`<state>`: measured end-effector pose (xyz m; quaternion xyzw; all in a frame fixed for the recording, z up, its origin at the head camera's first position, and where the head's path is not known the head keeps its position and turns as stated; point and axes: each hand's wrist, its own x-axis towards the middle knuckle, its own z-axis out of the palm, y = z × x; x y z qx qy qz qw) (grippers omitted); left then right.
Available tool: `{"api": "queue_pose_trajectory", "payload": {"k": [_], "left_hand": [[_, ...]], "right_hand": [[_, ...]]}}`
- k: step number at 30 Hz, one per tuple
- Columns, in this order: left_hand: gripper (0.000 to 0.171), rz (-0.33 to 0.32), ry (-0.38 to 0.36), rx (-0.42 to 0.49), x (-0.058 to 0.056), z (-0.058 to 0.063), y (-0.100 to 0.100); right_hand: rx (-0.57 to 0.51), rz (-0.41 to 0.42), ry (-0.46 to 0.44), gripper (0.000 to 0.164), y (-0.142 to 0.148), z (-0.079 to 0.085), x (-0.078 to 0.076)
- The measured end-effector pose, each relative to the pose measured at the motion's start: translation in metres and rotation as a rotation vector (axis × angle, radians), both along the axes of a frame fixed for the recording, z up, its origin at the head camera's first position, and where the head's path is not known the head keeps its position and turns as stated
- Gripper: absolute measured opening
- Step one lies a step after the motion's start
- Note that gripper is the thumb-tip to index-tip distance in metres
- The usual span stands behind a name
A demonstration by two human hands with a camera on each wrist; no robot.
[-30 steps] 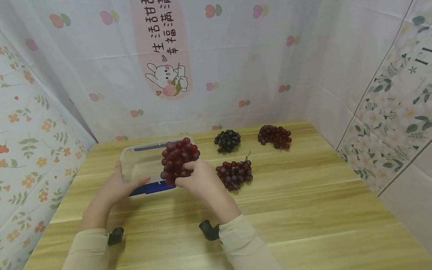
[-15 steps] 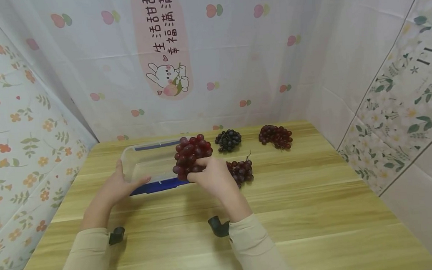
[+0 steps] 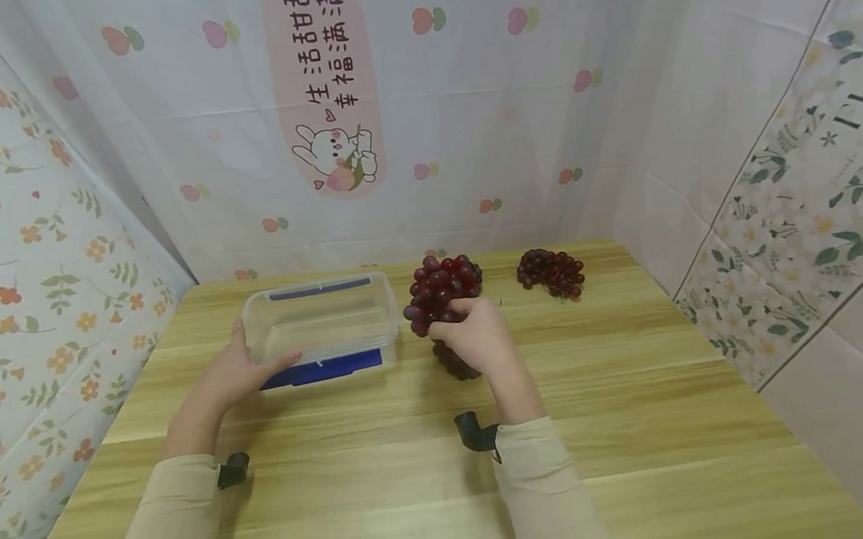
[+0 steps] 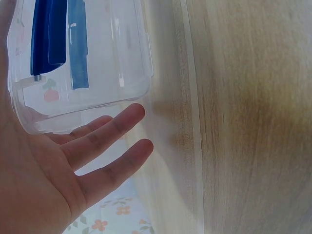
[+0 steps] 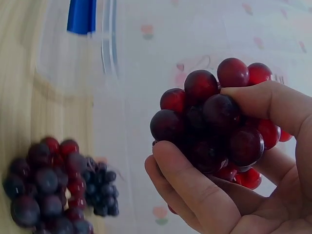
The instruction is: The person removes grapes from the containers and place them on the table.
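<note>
My right hand (image 3: 484, 332) pinches a bunch of red grapes (image 3: 439, 290) between thumb and fingers, held up to the right of the clear food container (image 3: 346, 342). In the right wrist view the held bunch fills the palm side of the hand. My left hand (image 3: 228, 375) holds the container by its left front corner, thumb on the front rim. The left wrist view shows its lower fingers (image 4: 117, 168) spread away from the plastic. The container is lidless with blue clips. A dark purple-red bunch (image 5: 46, 180) lies on the table, mostly hidden in the head view.
A black bunch of grapes (image 5: 102, 190) sits behind, largely covered by the held one in the head view. Another red bunch (image 3: 552, 273) lies at the table's back right. Printed curtains (image 3: 513, 147) rise behind the wooden table (image 3: 635, 389) and at both sides.
My right hand has carried the red grapes rightward from over the container to above the other bunches. The left hand and the container have stayed put.
</note>
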<state>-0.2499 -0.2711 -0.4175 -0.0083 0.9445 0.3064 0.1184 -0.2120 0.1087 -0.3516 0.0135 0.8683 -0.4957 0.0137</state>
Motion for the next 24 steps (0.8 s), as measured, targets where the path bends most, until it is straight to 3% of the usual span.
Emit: {"api": "queue_pose_trajectory", "payload": {"k": [4,10,24], "left_hand": [[0.141,0.002,0.002,0.009,0.0,0.0,-0.001],[0.142,0.001,-0.008,0.001,0.0,0.001,0.0],[0.141,-0.005,0.007,0.015,0.0,0.001,0.0]], "right_hand": [[-0.035,-0.013,0.0,0.05,0.016,-0.003,-0.004],[-0.034,-0.052,-0.057,0.069,0.037,0.0,-0.003],[-0.029,-0.115,-0.089,0.075,0.084,-0.003,-0.005]]}}
